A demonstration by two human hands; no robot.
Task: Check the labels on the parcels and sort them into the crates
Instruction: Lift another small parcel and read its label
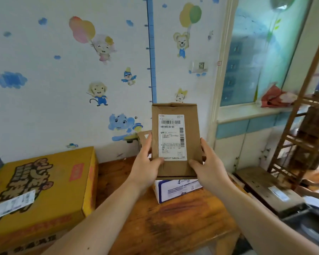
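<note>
**Brown parcel held up, label facing you**

You hold a brown parcel (174, 168) upright in front of you with both hands, lifted above the far side of the tabletop (173, 227). Its white label (171, 137) faces you, with one barcode along the top and another down the right side. The code 500-H06-00-103 is legible; the rest of the print is too fine to read.

Your left hand (147, 162) grips the parcel's lower left edge, thumb pressed on the front at the label's bottom corner, fingers wrapped behind. Your right hand (208, 162) grips the lower right edge the same way, thumb laid across the bare cardboard below the label.

Directly beneath the parcel, a white box (177, 190) with blue print lies on the tabletop toward its far edge. A large yellow box (41, 186) stands at the tabletop's left edge. A smaller brown packet (144, 137) shows partly behind your left hand, near the wall (63, 107) covered with cartoon stickers. Past the right edge lies a long flat box (261, 188), blurred
</note>
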